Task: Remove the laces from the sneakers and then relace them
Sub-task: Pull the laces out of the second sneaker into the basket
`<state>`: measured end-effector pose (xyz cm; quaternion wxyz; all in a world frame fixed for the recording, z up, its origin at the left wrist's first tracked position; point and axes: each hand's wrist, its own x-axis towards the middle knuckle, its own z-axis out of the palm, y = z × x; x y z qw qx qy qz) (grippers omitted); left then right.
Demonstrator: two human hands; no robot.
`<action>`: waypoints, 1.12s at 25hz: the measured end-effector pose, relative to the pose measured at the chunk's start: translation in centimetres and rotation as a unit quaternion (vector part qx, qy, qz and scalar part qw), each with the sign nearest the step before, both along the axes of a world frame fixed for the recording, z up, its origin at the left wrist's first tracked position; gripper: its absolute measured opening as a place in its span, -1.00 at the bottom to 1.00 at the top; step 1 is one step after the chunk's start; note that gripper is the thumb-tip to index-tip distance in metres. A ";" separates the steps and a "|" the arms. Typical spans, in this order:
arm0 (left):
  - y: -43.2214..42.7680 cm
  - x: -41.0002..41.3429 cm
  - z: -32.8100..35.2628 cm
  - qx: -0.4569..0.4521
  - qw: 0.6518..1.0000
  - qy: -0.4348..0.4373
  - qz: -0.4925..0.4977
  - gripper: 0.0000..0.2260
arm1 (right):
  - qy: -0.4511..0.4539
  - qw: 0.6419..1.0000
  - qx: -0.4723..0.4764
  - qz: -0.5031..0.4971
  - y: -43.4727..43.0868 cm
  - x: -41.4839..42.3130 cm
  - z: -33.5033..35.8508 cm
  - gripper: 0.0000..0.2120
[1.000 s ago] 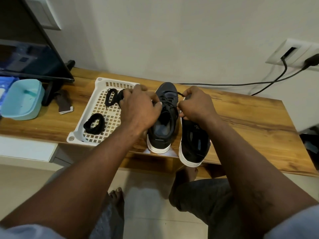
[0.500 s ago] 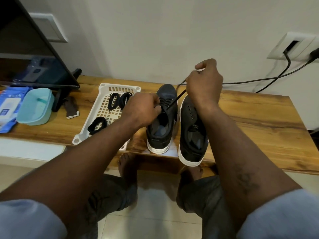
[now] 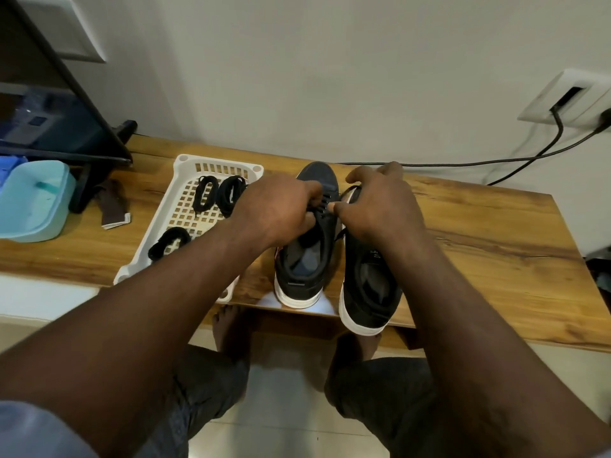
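Two black sneakers with white soles stand side by side on the wooden shelf, heels toward me. The left sneaker (image 3: 305,259) has a black lace (image 3: 322,206) in its eyelets. My left hand (image 3: 277,209) grips that sneaker's left eyelet side, fingers curled over the lace. My right hand (image 3: 380,203) lies over the front of the right sneaker (image 3: 370,285) and pinches the lace between thumb and forefinger beside the left sneaker's eyelets. A loop of lace shows under the right hand's fingers.
A white perforated basket (image 3: 185,180) left of the sneakers holds three coiled black laces (image 3: 205,193). Farther left are a light blue tub (image 3: 33,200), a brown folded strap (image 3: 112,206) and a TV stand foot (image 3: 99,166). Black cables (image 3: 463,161) run along the wall.
My right hand, raised and pulling the lace taut half a second ago, has come back down to the left sneaker's eyelets. My left hand stays on that sneaker.
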<state>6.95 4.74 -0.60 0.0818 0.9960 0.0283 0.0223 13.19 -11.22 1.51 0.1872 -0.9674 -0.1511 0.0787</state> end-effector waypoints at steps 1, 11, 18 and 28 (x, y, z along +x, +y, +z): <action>0.2 0.2 -0.2 0.005 1.000 -0.005 -0.005 -0.70 | -0.010 1.000 0.010 0.018 0.2 -0.2 -0.1 -0.46; 2.2 1.0 -0.3 -0.089 0.994 -0.005 -0.067 -0.75 | 0.024 0.994 0.032 0.104 0.6 -0.8 -2.0 -0.69; 1.8 1.3 -0.4 -0.102 0.994 0.018 -0.028 -0.92 | 0.041 0.994 0.087 0.047 0.6 -0.3 -2.2 -0.83; 1.5 1.3 -1.4 -0.128 0.991 -0.014 -0.028 -0.92 | 0.097 0.988 0.120 0.026 0.7 -0.4 -1.9 -0.91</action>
